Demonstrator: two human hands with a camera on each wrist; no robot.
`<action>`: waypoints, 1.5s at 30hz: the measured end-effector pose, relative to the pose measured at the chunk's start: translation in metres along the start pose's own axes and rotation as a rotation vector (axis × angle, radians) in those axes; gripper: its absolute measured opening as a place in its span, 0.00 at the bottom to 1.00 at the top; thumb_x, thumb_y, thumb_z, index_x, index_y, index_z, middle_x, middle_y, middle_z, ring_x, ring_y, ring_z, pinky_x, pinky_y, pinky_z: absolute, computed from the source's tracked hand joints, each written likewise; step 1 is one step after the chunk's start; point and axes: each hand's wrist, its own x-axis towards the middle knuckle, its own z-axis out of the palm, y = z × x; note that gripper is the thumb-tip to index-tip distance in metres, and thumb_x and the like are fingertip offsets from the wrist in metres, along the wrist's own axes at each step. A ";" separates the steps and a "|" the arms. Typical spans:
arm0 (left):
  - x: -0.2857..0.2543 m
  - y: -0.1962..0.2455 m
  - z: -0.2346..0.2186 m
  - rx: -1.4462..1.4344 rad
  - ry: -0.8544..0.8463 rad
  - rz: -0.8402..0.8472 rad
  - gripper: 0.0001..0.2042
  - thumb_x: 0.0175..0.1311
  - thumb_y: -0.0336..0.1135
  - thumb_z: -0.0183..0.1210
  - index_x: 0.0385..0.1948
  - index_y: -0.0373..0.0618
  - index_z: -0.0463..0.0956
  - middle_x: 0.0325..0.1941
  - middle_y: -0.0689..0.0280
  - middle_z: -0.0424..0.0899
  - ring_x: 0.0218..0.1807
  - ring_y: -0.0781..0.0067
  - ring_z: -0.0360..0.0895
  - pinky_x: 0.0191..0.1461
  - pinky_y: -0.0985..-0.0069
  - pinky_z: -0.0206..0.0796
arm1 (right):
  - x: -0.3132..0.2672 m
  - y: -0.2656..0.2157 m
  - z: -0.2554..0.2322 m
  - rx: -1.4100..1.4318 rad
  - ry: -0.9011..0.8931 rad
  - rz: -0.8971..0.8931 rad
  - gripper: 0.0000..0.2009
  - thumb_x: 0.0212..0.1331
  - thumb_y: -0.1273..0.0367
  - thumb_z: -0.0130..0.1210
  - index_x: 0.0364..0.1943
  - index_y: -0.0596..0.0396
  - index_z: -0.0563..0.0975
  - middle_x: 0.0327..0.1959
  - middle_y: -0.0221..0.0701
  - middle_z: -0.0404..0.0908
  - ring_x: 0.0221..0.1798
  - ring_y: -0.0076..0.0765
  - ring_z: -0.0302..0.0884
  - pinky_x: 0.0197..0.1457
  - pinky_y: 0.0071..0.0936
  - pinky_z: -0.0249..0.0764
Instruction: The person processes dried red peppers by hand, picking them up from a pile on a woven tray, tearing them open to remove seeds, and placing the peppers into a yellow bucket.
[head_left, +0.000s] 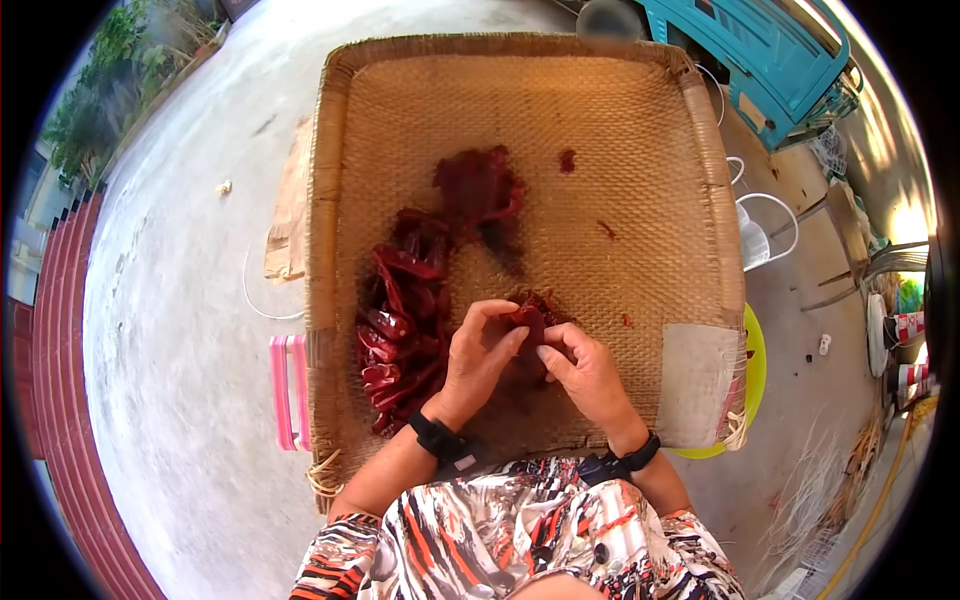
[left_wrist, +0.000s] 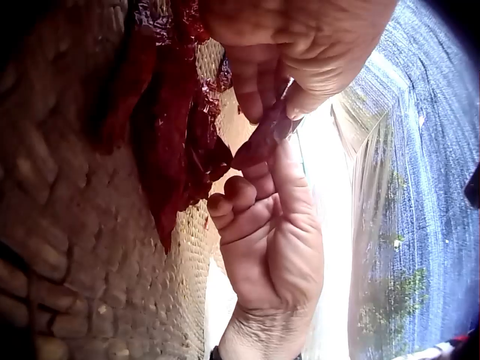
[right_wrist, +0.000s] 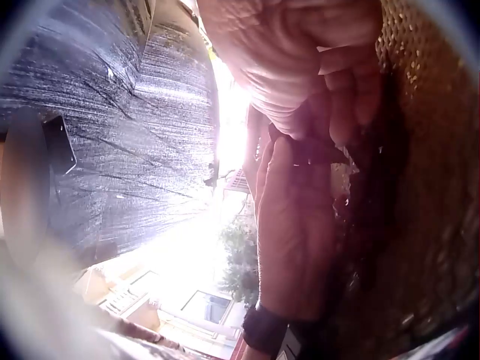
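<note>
Both hands meet over the front part of a woven tray (head_left: 610, 90). Between them is a dark red dried chili pepper (head_left: 530, 322). My left hand (head_left: 474, 365) pinches it between thumb and fingers. From the other side, my right hand (head_left: 590, 382) also pinches the chili, thumb against fingers. In the left wrist view the chili (left_wrist: 262, 144) stretches between the two sets of fingertips. More wrinkled, glossy chilies (head_left: 400, 310) lie heaped to the left of the hands. A further clump (head_left: 480, 190) lies beyond them, and some chilies are partly hidden under the hands.
Small red scraps (head_left: 568, 161) lie on the tray's right half, and a pale patch (head_left: 705, 375) covers its front right corner. A yellow-green basin (head_left: 757, 370) and a white bucket (head_left: 755, 240) stand at the right. Beside the left edge are a pink striped stool (head_left: 290, 390) and cardboard (head_left: 290, 215).
</note>
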 end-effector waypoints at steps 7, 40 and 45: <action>0.008 -0.009 0.002 0.205 0.021 0.160 0.12 0.64 0.23 0.59 0.49 0.42 0.73 0.44 0.68 0.76 0.37 0.82 0.74 0.38 0.83 0.69 | -0.011 0.011 -0.039 0.388 0.365 -0.025 0.08 0.66 0.69 0.55 0.46 0.55 0.76 0.31 0.27 0.80 0.29 0.20 0.76 0.37 0.21 0.75; 0.004 -0.004 0.007 -0.174 -0.096 -0.097 0.07 0.65 0.25 0.59 0.43 0.40 0.75 0.38 0.67 0.80 0.39 0.80 0.76 0.45 0.81 0.69 | 0.007 0.012 -0.010 0.288 0.082 0.012 0.06 0.68 0.68 0.54 0.41 0.55 0.77 0.34 0.24 0.81 0.35 0.16 0.75 0.37 0.16 0.72; 0.011 -0.013 -0.001 0.403 0.059 0.202 0.08 0.64 0.23 0.58 0.44 0.40 0.75 0.41 0.65 0.79 0.42 0.75 0.75 0.44 0.80 0.69 | -0.005 0.010 -0.048 0.496 0.372 -0.078 0.07 0.69 0.66 0.54 0.42 0.53 0.77 0.34 0.25 0.81 0.32 0.17 0.74 0.35 0.16 0.73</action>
